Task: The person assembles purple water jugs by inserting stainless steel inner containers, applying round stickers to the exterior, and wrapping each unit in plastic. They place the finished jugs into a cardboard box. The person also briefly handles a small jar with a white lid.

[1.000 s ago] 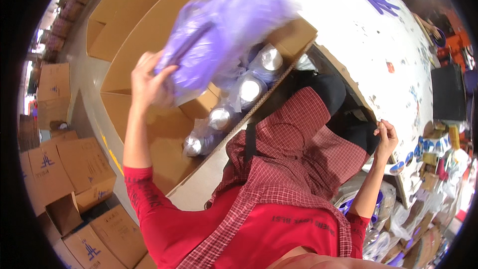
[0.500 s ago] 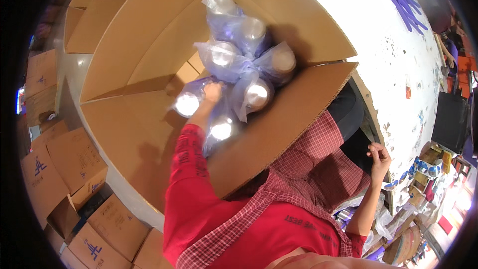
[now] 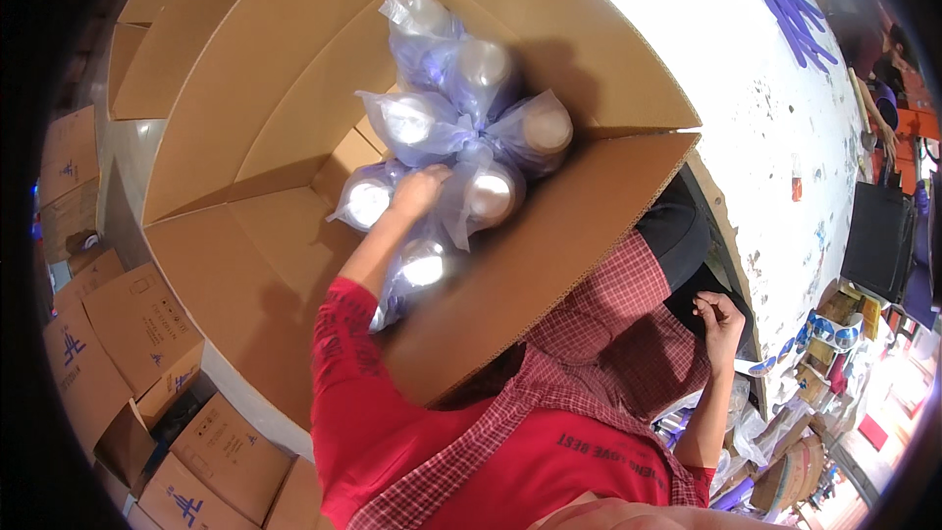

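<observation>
Inside a large open cardboard box (image 3: 589, 206) lies a cluster of shiny round-ended objects in thin, purple-tinted plastic bags (image 3: 476, 152). Their kind cannot be made out through the film. My left hand (image 3: 419, 193) reaches down over the box's near side, fingers closed on the bag plastic between a wrapped piece (image 3: 368, 203) at its left and another (image 3: 491, 194) at its right. A further wrapped piece (image 3: 422, 270) lies just below my wrist. Out to the right, beyond the box, my right hand (image 3: 721, 322) hangs above my checked apron, fingers curled in with nothing visible in them.
Right of the box stretches a white, stained tabletop (image 3: 746, 137), with purple strips (image 3: 793, 15) at its far end. Stacked cartons (image 3: 137, 324) stand on the left. A dark flat panel (image 3: 876, 240) and assorted clutter (image 3: 824, 373) fill the right side.
My left hand has shifted slightly right, from the left wrapped piece toward the cluster's middle. My right hand has dropped a little, its fingers still curled. The whole view has shifted slightly.
</observation>
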{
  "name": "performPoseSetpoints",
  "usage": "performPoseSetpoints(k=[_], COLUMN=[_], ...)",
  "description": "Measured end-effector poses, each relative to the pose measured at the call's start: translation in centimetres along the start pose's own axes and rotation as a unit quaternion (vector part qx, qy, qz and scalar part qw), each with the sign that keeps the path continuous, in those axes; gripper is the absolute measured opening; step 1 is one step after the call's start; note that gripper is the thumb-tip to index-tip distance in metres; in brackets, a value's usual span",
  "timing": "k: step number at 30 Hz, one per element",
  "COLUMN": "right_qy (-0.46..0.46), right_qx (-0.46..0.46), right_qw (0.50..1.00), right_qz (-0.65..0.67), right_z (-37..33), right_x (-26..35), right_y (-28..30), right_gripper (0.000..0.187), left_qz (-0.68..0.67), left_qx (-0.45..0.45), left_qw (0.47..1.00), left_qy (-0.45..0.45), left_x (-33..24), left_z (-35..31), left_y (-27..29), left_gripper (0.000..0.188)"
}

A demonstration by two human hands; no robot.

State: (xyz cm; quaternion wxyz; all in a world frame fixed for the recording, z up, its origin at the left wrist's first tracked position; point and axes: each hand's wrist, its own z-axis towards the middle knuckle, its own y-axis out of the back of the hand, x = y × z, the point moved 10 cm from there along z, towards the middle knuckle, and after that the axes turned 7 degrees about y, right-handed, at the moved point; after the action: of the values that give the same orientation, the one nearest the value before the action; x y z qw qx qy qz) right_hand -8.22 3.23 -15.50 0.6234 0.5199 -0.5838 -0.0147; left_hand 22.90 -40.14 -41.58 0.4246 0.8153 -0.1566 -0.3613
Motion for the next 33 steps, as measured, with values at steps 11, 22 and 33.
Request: performPoseSetpoints(k=[11,22,33], right_qy=[0.023,-0.049,-0.005], right_qx=[-0.016,-0.377,-0.44], right_qw=[0.999,0.911,0.895], right_qz=[-0.036,0.158,-0.072], right_z=[-0.6,-14.4,-17.1], right_x=[0.1,-8.6,-24.1], right_y=[0.2,9.6,28.2], right_gripper=[0.009,0.018,0.052], left_qz=[0.227,0.042,-0.239], left_qx=[-0.187,-0.254,-0.026], left_qw=[0.941,0.965,0.846], left_qy=[0.169,0.052,-0.476], left_x=[5.2,2.3,-54.1], left_z=[-5.7,-1.2,-5.2], left_y=[4.3,11.6,15.0], left_gripper=[0.084,0.074,0.039])
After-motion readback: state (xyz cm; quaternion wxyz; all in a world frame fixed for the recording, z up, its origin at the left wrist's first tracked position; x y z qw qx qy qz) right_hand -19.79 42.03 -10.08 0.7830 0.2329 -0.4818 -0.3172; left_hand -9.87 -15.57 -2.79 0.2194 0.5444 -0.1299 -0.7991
